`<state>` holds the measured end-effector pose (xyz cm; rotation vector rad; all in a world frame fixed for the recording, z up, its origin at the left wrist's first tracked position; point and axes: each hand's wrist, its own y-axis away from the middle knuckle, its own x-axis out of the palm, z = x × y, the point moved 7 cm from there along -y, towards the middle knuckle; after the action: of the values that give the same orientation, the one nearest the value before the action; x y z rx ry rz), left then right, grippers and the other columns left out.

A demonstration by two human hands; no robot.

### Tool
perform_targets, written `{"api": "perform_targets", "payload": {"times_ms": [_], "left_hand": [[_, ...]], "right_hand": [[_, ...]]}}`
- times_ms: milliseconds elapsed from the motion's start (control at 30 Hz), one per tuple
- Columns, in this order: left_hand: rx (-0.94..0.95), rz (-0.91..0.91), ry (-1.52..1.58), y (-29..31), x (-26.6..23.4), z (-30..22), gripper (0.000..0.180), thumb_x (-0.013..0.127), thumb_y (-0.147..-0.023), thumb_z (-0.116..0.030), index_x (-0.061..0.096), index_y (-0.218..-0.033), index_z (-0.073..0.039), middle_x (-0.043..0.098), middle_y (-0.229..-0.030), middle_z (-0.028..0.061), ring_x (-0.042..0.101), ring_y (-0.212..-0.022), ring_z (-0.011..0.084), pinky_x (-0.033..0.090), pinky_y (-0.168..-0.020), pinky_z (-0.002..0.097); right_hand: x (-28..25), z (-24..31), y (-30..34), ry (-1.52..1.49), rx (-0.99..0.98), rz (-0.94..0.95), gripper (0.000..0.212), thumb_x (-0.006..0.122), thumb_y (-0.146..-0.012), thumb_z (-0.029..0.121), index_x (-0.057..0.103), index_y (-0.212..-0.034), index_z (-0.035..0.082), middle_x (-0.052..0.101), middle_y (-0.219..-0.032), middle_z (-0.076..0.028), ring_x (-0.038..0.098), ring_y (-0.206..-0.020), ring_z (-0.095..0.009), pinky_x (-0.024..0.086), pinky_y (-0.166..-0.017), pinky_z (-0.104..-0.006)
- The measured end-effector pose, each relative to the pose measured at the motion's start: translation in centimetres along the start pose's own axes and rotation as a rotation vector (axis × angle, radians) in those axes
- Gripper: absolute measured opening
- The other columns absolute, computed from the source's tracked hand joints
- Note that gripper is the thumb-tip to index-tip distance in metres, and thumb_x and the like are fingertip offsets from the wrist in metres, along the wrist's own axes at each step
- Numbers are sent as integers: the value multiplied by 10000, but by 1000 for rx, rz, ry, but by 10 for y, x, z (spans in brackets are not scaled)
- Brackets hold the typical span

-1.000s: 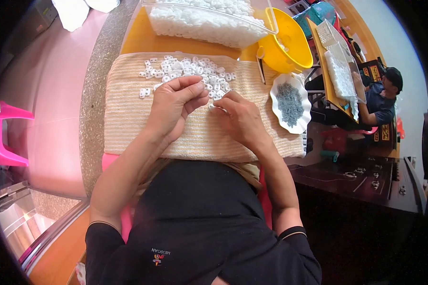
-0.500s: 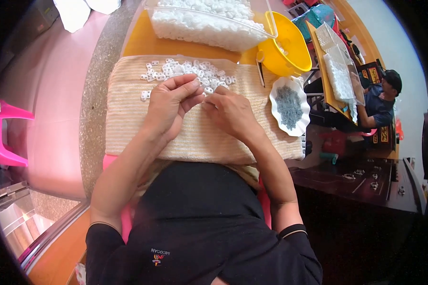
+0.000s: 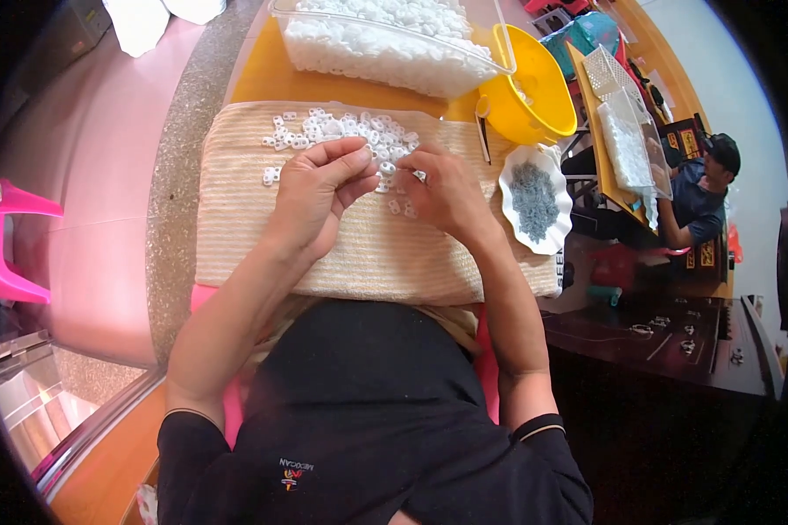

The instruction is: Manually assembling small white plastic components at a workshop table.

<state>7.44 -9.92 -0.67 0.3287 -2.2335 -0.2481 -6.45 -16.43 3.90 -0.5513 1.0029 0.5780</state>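
Centrally, your left hand (image 3: pixel 317 191) brings thumb to forefinger and your right hand (image 3: pixel 446 188) curls inward; whether either grasps anything cannot be told. Two-holed white pieces (image 3: pixel 378 137) lie heaped on striped cloth (image 3: pixel 350 267) just beyond the grip. Outward stand a scalloped dish (image 3: pixel 548 246) of grey bits (image 3: pixel 534 199), a yellow basin (image 3: pixel 518 121) and a clear bin (image 3: pixel 502 69) of white parts (image 3: pixel 385 63). Lettering (image 3: pixel 559 275) marks the cloth's edge and your shirt (image 3: pixel 368 437).

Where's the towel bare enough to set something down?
Bare towel: left of the left forearm, and between it and the right forearm. Crowded: far middle, under white pieces; right side, by the scalloped dish.
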Motion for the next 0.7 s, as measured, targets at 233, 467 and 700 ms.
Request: {"api": "perform_targets", "payload": {"times_ms": [233,467,700], "left_hand": [[-2,-16,-5,-2,-2,0,178,634,-865,-10,590,-1034,25,642,-896,89,646,-776,152,574,-716,251],[-7,-1,8,-1,-1,0,177,634,-864,-7,590,-1033,23,642,-896,92,650,-783,156,578,-717,254],[-15,-12,-14,-1,-3,1,179,627,-867,-14,599,-1043,4,650,-892,76,652,-787,144,587,-719,253]], "right_hand": [[11,0,-16,76,26,64,150,629,-803,157,688,-893,51,611,-868,-151,605,-833,-349,470,-750,-430],[11,2,-17,42,-24,41,125,636,-782,150,660,-839,41,617,-862,-157,608,-823,-349,471,-740,-433],[12,1,-10,-37,27,47,122,626,-795,140,655,-845,33,624,-857,-161,619,-819,-352,486,-724,-419]]}}
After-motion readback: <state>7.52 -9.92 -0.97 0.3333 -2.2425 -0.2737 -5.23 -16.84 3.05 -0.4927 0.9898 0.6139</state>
